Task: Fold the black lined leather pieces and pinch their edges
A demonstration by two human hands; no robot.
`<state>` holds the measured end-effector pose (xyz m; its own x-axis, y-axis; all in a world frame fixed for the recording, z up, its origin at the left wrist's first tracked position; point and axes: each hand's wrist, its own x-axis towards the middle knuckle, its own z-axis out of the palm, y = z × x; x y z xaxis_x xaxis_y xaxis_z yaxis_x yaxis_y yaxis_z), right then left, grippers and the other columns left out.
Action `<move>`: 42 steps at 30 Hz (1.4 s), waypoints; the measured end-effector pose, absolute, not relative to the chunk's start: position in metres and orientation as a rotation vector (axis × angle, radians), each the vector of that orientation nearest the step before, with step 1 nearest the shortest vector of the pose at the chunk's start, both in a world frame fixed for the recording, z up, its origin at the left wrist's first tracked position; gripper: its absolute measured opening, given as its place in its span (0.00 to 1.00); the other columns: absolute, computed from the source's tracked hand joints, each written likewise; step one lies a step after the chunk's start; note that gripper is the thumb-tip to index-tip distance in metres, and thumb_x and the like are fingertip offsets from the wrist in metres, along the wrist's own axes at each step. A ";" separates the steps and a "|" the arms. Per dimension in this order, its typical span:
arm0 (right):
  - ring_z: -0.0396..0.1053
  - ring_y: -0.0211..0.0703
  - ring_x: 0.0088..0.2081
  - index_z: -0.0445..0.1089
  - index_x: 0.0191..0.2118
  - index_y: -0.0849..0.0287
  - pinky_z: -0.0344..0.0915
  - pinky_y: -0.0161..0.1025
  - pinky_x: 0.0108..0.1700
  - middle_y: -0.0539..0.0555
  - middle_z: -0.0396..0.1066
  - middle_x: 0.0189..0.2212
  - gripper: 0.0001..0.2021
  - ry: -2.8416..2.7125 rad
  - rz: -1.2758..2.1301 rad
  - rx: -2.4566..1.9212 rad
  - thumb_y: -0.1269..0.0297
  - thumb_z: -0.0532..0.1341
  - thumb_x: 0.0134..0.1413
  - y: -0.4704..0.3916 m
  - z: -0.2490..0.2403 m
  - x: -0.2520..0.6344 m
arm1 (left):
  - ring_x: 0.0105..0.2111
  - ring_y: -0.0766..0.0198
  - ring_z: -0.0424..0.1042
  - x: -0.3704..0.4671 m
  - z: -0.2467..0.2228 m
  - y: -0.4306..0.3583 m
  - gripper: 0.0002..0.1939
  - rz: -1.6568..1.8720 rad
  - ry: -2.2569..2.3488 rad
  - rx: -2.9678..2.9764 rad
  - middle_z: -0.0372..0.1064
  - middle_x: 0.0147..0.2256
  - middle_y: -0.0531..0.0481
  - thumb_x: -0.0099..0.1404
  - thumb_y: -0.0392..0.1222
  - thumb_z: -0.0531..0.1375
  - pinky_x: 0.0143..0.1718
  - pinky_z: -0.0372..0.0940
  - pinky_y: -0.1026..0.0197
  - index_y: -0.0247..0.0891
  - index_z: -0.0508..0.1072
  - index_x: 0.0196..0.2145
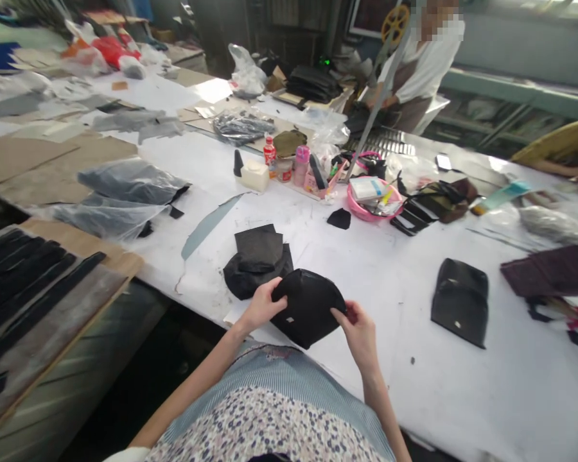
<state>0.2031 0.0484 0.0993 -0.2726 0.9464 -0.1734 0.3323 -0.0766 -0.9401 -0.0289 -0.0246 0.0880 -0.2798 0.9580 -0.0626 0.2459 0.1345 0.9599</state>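
Between my two hands is a black leather-like piece (pixel 311 308) with a rounded upper edge and a small white mark. My left hand (pixel 266 305) pinches its left side, thumb on top. At the right edge my right hand (pixel 359 327) grips it with thumb and fingers. Just behind it lies a small pile of black pieces (pixel 257 250), partly covered by the held one. Farther right, a similar black piece (pixel 460 301) with a white mark rests flat on the white table (pixel 395 398).
A pink basket (pixel 351 205) of small items, a red-capped bottle (pixel 269 153) and a pink bottle (pixel 301 165) stand mid-table. Plastic-wrapped sheets (pixel 125 192) lie left, beside a board with black strips (pixel 24 276). A person (pixel 421 70) stands across the table; a yellow sleeve (pixel 553 144) shows right.
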 end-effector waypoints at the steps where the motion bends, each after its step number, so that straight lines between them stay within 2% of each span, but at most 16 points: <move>1: 0.70 0.45 0.34 0.70 0.35 0.58 0.67 0.40 0.39 0.53 0.74 0.31 0.18 -1.571 1.422 -1.372 0.49 0.67 0.45 0.048 0.099 0.204 | 0.30 0.65 0.67 -0.030 0.086 -0.024 0.10 1.185 1.667 1.178 0.68 0.30 0.53 0.56 0.36 0.56 0.32 0.62 0.66 0.33 0.71 0.37; 4: 0.70 0.45 0.35 0.72 0.35 0.58 0.67 0.40 0.40 0.52 0.74 0.31 0.18 -1.455 1.604 -1.295 0.50 0.68 0.44 0.046 0.099 0.207 | 0.32 0.64 0.68 -0.030 0.083 -0.024 0.11 1.164 1.664 1.177 0.70 0.32 0.51 0.56 0.36 0.57 0.34 0.63 0.66 0.32 0.72 0.38; 9: 0.70 0.49 0.39 0.74 0.39 0.60 0.66 0.43 0.44 0.56 0.75 0.35 0.19 -1.266 1.939 -1.144 0.48 0.63 0.51 0.039 0.093 0.210 | 0.34 0.61 0.70 -0.031 0.083 -0.021 0.13 1.142 1.695 1.164 0.72 0.34 0.49 0.56 0.35 0.57 0.35 0.65 0.63 0.33 0.72 0.40; 13: 0.70 0.50 0.41 0.73 0.41 0.60 0.67 0.44 0.45 0.57 0.75 0.37 0.21 -1.225 2.066 -1.075 0.48 0.66 0.47 0.039 0.090 0.217 | 0.34 0.61 0.70 -0.033 0.085 -0.020 0.13 1.098 1.714 1.168 0.72 0.33 0.49 0.55 0.36 0.58 0.36 0.65 0.63 0.32 0.72 0.39; 17: 0.69 0.44 0.35 0.72 0.37 0.59 0.66 0.38 0.40 0.52 0.74 0.32 0.18 -1.479 1.958 -1.110 0.54 0.70 0.41 0.053 0.097 0.222 | 0.32 0.62 0.69 -0.027 0.091 -0.021 0.08 1.018 1.629 1.309 0.70 0.31 0.52 0.56 0.37 0.57 0.34 0.63 0.64 0.34 0.71 0.35; 20: 0.67 0.40 0.29 0.72 0.32 0.59 0.64 0.34 0.32 0.48 0.71 0.25 0.14 -1.761 1.859 -1.177 0.54 0.68 0.43 0.062 0.102 0.217 | 0.30 0.64 0.67 -0.017 0.095 -0.021 0.07 0.932 1.611 1.419 0.69 0.29 0.53 0.56 0.36 0.56 0.31 0.60 0.66 0.34 0.71 0.33; 22: 0.66 0.40 0.28 0.74 0.32 0.59 0.63 0.33 0.30 0.48 0.70 0.24 0.12 -1.875 1.823 -1.171 0.56 0.67 0.45 0.064 0.105 0.210 | 0.28 0.65 0.67 -0.010 0.097 -0.021 0.06 0.876 1.603 1.469 0.68 0.27 0.53 0.55 0.35 0.56 0.29 0.58 0.67 0.35 0.71 0.32; 26: 0.67 0.41 0.28 0.76 0.34 0.59 0.64 0.34 0.31 0.47 0.72 0.25 0.10 -1.927 1.770 -1.115 0.59 0.65 0.47 0.061 0.106 0.200 | 0.30 0.64 0.67 -0.009 0.098 -0.021 0.07 0.848 1.599 1.469 0.69 0.28 0.53 0.56 0.36 0.57 0.31 0.59 0.67 0.36 0.71 0.34; 30: 0.66 0.40 0.27 0.75 0.32 0.59 0.63 0.34 0.30 0.47 0.71 0.24 0.10 -1.903 1.669 -1.123 0.58 0.65 0.48 0.060 0.111 0.208 | 0.35 0.61 0.71 -0.030 0.084 -0.029 0.17 0.774 1.527 1.404 0.73 0.36 0.51 0.55 0.45 0.62 0.36 0.62 0.65 0.37 0.71 0.43; 33: 0.65 0.40 0.27 0.74 0.31 0.59 0.61 0.34 0.29 0.47 0.69 0.23 0.10 -1.866 1.601 -1.163 0.57 0.65 0.48 0.062 0.117 0.219 | 0.34 0.57 0.72 -0.051 0.064 -0.039 0.22 0.595 1.626 1.411 0.74 0.35 0.50 0.50 0.49 0.66 0.34 0.62 0.64 0.37 0.74 0.42; 38: 0.64 0.40 0.26 0.73 0.30 0.60 0.60 0.34 0.28 0.47 0.68 0.22 0.11 -1.860 1.461 -1.252 0.56 0.65 0.48 0.064 0.115 0.230 | 0.39 0.54 0.73 -0.062 0.046 -0.047 0.14 0.594 1.479 1.336 0.76 0.37 0.50 0.57 0.42 0.61 0.40 0.63 0.61 0.37 0.77 0.40; 42: 0.66 0.41 0.27 0.73 0.31 0.60 0.62 0.34 0.30 0.48 0.70 0.23 0.10 -1.790 1.475 -1.246 0.57 0.65 0.47 0.063 0.097 0.221 | 0.35 0.57 0.72 -0.037 0.058 -0.037 0.13 0.796 1.302 1.035 0.75 0.36 0.47 0.58 0.45 0.62 0.37 0.65 0.61 0.33 0.76 0.37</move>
